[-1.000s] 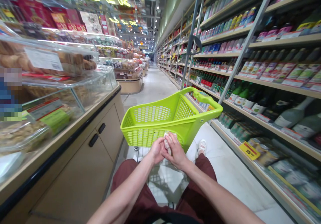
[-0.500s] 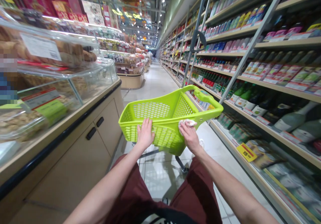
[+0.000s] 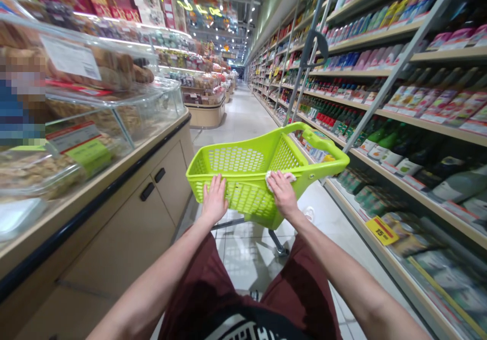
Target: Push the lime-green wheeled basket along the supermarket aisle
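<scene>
A lime-green plastic shopping cart [image 3: 247, 193] with lattice walls stands sideways before my knees, its handle [image 3: 335, 163] to the right. My left hand [image 3: 215, 198] rests on the near wall toward the left end, fingers stretched flat against the lattice just under the rim. Under my right hand [image 3: 282, 192] is a crumpled white cloth [image 3: 289, 177], pressed against the near side just below the rim, closer to the handle end. The basket's visible inside holds nothing. My right palm hides part of the cloth.
On the left runs a counter [image 3: 125, 228] with clear food bins [image 3: 125, 114] on top. Tall shelves [image 3: 380, 111] of bottles and cans line the right, with a yellow price tag [image 3: 382, 230] low down. Between them a tiled aisle [image 3: 243, 111] stretches away.
My right hand has slid the cloth slightly left along the cart's side. My left hand stays on the near wall. The view has shifted a little, moving the surroundings rightward.
</scene>
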A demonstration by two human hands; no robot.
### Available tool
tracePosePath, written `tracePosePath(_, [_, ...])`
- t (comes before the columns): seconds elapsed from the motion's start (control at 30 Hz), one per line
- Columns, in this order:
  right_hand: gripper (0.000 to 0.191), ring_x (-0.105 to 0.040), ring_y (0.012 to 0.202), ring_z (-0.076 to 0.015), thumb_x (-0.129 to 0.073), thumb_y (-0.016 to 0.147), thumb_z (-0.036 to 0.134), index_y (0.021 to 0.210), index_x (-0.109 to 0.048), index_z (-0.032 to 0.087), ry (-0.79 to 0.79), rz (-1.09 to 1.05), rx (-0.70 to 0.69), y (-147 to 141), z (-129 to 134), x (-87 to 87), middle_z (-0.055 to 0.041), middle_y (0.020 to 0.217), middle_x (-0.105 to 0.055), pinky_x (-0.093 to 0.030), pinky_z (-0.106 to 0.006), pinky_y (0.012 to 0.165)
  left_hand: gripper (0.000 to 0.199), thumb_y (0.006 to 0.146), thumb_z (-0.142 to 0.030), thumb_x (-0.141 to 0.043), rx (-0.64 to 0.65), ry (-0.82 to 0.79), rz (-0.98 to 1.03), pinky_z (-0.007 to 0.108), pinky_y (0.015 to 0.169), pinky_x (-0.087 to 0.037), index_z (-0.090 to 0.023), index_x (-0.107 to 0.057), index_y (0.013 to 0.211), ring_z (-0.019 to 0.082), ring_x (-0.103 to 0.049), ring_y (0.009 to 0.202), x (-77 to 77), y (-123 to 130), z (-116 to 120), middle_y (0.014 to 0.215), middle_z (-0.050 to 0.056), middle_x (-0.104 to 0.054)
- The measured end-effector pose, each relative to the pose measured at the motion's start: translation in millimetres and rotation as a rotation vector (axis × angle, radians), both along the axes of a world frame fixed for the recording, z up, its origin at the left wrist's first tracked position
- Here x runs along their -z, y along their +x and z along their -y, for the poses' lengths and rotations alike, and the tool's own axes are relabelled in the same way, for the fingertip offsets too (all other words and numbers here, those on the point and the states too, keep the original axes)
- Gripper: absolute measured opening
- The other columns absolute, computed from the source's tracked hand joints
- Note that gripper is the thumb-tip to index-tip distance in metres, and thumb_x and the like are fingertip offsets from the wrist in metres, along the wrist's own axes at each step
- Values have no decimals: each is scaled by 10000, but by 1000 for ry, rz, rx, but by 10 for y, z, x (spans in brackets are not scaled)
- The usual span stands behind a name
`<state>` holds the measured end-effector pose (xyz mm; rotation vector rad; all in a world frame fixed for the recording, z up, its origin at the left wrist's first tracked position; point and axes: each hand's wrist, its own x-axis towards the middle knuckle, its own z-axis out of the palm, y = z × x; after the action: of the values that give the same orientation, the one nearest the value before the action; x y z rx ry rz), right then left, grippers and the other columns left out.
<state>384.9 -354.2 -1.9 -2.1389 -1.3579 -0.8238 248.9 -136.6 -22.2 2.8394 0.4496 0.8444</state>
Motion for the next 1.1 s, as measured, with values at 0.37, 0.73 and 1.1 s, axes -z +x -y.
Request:
tracePosePath(0.37, [495, -427, 1150, -147, -324, 723, 64, 1177, -474, 190, 93, -467, -293, -778, -335, 162, -56, 1209, -504, -365, -335, 967, 396, 688, -173, -473, 387, -1615, 97, 330, 713, -478, -152, -505, 1082, 184, -598, 830, 94, -28, 479, 975, 94, -620])
tracePosePath(0.73, [519, -260, 1240, -262, -430, 800, 333, 1276, -345, 146, -93, -225, -60, -829, -492, 294, -143, 1343, -313, -261, -479, 961, 186, 834, -276, -384, 360, -2444, 211, 219, 558, -428, -138, -508, 827, 103, -567, 560, -18, -198, 585, 664, 23, -606])
tracePosePath(1.1, [344, -297, 1223, -218, -402, 844, 160, 1166, -493, 240, -186, 109, -204, -559, -1000, -177, -74, 1292, -422, -207, -442, 982, 233, 748, -252, -458, 21, -1660, 243, 290, 743, -436, -161, -521, 954, 160, -596, 862, 73, -214, -30, 922, 64, -640])
